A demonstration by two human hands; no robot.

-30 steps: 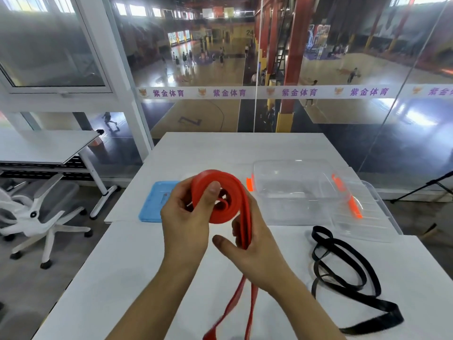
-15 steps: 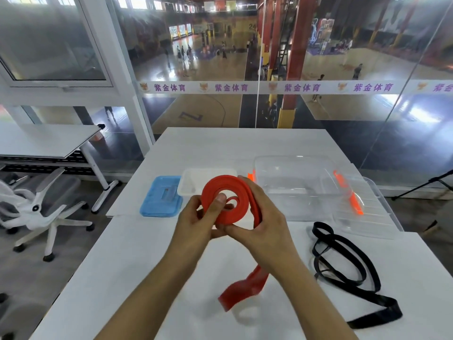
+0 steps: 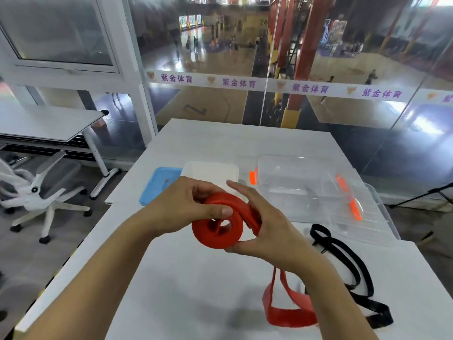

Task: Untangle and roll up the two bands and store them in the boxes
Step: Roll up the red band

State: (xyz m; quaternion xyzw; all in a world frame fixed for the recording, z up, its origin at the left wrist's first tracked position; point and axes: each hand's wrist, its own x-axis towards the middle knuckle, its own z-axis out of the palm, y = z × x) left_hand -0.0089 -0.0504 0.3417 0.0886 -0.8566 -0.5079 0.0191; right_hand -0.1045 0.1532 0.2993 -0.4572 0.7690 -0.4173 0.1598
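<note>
The red band (image 3: 218, 229) is partly wound into a coil held above the white table (image 3: 186, 278). My left hand (image 3: 181, 207) pinches the coil from the left, thumb on its top. My right hand (image 3: 264, 227) cups the coil from the right, thumb under it, fingers over the band. The band's loose end hangs below my right wrist and loops at the table. The black band (image 3: 348, 273) lies loose on the table to the right. A small white box (image 3: 210, 171) and a large clear box (image 3: 294, 182) stand behind the hands.
A blue lid (image 3: 159, 185) lies left of the white box. A clear lid with an orange clip (image 3: 355, 212) lies right of the clear box. Glass wall runs behind the table. A white office chair (image 3: 36, 192) and another table stand at the left.
The coil has tilted from upright toward flat and grown thicker. More of the loose red end has been wound in, and the remaining loop has swung to the right under my right wrist.
</note>
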